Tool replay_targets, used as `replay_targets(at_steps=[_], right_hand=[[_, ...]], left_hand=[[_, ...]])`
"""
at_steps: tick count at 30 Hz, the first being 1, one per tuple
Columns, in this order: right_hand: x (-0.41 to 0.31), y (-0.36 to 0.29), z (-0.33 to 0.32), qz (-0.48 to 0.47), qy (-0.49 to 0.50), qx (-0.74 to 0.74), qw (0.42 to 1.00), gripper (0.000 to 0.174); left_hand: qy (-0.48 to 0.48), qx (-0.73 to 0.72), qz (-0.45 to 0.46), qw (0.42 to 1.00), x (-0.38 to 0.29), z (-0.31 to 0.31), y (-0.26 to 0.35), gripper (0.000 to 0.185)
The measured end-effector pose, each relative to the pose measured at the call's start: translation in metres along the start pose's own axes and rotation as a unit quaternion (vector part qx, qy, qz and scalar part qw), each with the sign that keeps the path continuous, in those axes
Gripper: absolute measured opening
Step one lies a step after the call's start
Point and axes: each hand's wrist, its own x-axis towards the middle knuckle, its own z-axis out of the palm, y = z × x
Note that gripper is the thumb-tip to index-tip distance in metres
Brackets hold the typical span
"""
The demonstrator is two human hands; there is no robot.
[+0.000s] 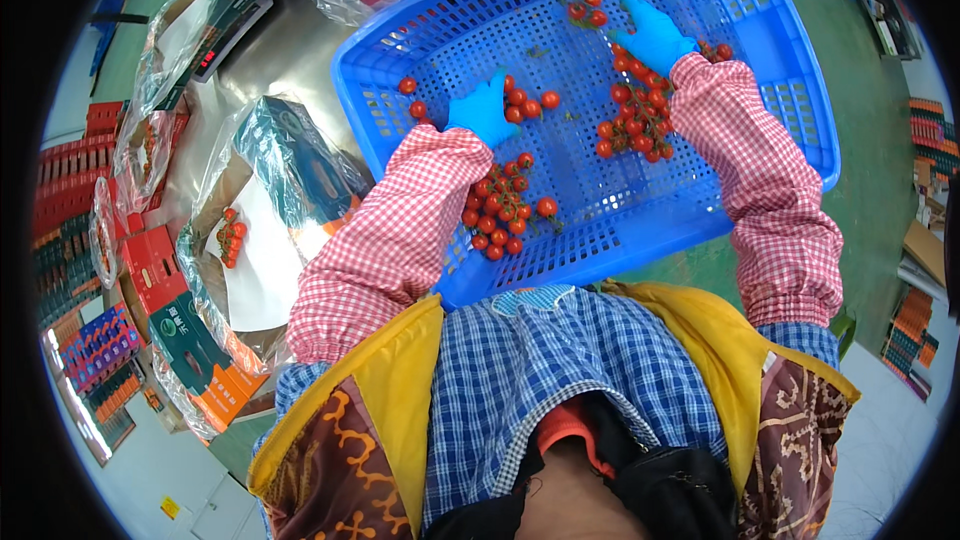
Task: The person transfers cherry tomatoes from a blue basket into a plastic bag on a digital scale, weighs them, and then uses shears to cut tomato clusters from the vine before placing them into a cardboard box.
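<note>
Inside a blue perforated plastic crate (801, 111), both my hands wear blue gloves. My left hand (480, 111) is at the left of the crate, thumb and fingers spread beside a small bunch of red cherry tomatoes (531, 106); whether it grips them is hidden. Further right, my right hand (654, 36) has its fingers apart with nothing between them. It is over the upper end of a large vine cluster of tomatoes (634, 120). A small tomato bunch (586, 11) lies just left of its fingertips. Another large tomato cluster (496, 206) rests near the crate's front wall.
Left of the crate, an open carton lined with clear plastic (289, 157) holds a tomato bunch (232, 238) on white paper (259, 270). Behind it, another carton (217, 22) sits by a scale with a red display (208, 58) on a metal table (300, 52). Stacked cartons (71, 180) stand farther left.
</note>
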Motion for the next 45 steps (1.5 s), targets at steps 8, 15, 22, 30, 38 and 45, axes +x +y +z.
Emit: replay_targets(at_steps=[8,15,22,30,38,45], right_hand=[[-0.106,-0.036,-0.014,-0.027,-0.195,-0.233,0.952,0.058],[-0.095,-0.071,0.017,0.101,-0.225,-0.284,0.927,0.082],[-0.077,-0.048,0.010,0.099,-0.200,-0.164,0.961,0.080],[-0.075,-0.031,-0.040,0.218,-0.256,0.499,0.799,0.059],[-0.078,-0.020,-0.084,0.161,-0.164,0.786,0.574,0.049],[-0.078,-0.007,-0.094,0.213,-0.050,0.755,0.619,0.045]], left_hand=[[0.038,-0.361,-0.051,0.930,0.024,0.004,-0.041,0.080],[0.045,-0.262,-0.035,0.963,0.026,0.027,-0.014,0.063],[0.197,-0.518,0.094,0.827,-0.004,0.059,0.013,0.021],[-0.129,-0.940,0.153,0.277,-0.050,-0.006,0.006,0.060],[-0.129,-0.835,0.257,0.468,-0.039,-0.164,0.031,0.070],[0.084,-0.744,0.230,0.622,0.135,-0.281,0.027,0.051]])
